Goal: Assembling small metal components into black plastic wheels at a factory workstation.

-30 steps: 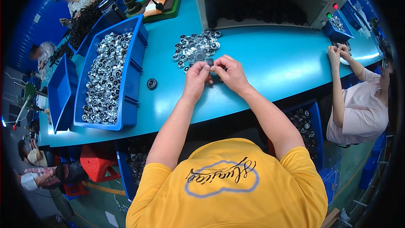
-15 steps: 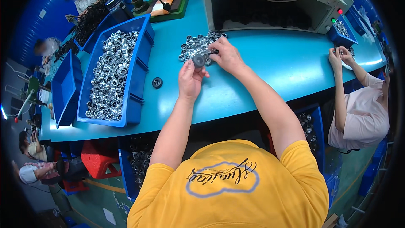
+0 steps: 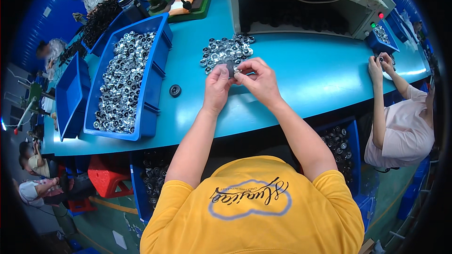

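Observation:
Above the near part of the table, my left hand (image 3: 217, 89) is closed on a dark grey wheel-like disc (image 3: 230, 67), gripping it between thumb and fingers. My right hand (image 3: 262, 83) pinches a small shiny metal round part (image 3: 237, 70) against the right side of that disc. The fingers partly hide both pieces. Just beyond my hands lies a loose pile of small silver-and-black round parts (image 3: 227, 49). A single black ring-shaped wheel (image 3: 175, 91) rests on the table to the left.
A large blue bin (image 3: 155, 84) full of silver round parts stands at left, beside another blue bin (image 3: 70, 96). At the back is a box-shaped machine (image 3: 301, 32) with a dark opening. A co-worker's hands (image 3: 380, 64) hold something small at right. Parts bins sit below the table edge.
My right hand has drawn back from the pile with a small metal part and brought it to the disc. My left hand has turned the disc edge-on.

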{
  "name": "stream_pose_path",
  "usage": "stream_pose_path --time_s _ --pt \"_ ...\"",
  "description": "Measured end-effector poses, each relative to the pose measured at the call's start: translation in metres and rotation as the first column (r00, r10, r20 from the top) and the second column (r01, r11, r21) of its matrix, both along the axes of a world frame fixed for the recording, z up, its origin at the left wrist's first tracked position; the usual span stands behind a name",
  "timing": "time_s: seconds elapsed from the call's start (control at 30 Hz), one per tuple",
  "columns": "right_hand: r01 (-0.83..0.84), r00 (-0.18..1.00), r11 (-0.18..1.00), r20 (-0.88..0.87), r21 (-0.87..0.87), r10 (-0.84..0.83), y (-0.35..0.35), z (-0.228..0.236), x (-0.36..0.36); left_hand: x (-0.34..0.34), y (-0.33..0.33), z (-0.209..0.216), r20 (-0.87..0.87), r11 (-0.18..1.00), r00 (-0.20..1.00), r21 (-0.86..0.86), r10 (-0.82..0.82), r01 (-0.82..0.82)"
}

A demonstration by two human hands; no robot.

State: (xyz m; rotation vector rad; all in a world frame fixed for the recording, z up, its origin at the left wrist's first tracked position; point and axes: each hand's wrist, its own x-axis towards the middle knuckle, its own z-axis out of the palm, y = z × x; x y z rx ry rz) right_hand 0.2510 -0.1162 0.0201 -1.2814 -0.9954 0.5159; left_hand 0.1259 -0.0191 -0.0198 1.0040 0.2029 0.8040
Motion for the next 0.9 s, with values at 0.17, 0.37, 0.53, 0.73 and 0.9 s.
stream_pose_path --time_s 0.17,0.37,0.53,0.73,0.9 --pt "0.017 1.000 1.000 0.012 0.011 -0.017 -0.008 -0.004 -0.003 -0.001 -0.003 -0.001 -0.058 1.000 0.998 0.018 0.004 -0.003" --pt "0.071 0.997 0.992 -0.014 0.102 -0.070 -0.009 -0.017 -0.009 -0.001 -0.006 0.000 -0.095 0.999 0.995 0.026 -0.042 0.045" --pt "0.097 0.994 0.985 0.036 0.144 -0.103 -0.011 -0.017 -0.012 0.000 -0.006 -0.002 -0.097 0.997 0.994 0.037 -0.058 0.062" --pt "0.118 0.990 0.989 0.068 0.084 -0.124 -0.015 -0.019 -0.007 0.000 -0.007 0.000 -0.116 0.994 0.992 0.087 -0.054 0.064" --pt "0.086 0.993 0.992 0.074 0.088 -0.092 -0.016 -0.021 -0.006 0.002 -0.011 0.005 -0.202 0.974 0.979 0.225 0.036 0.010"
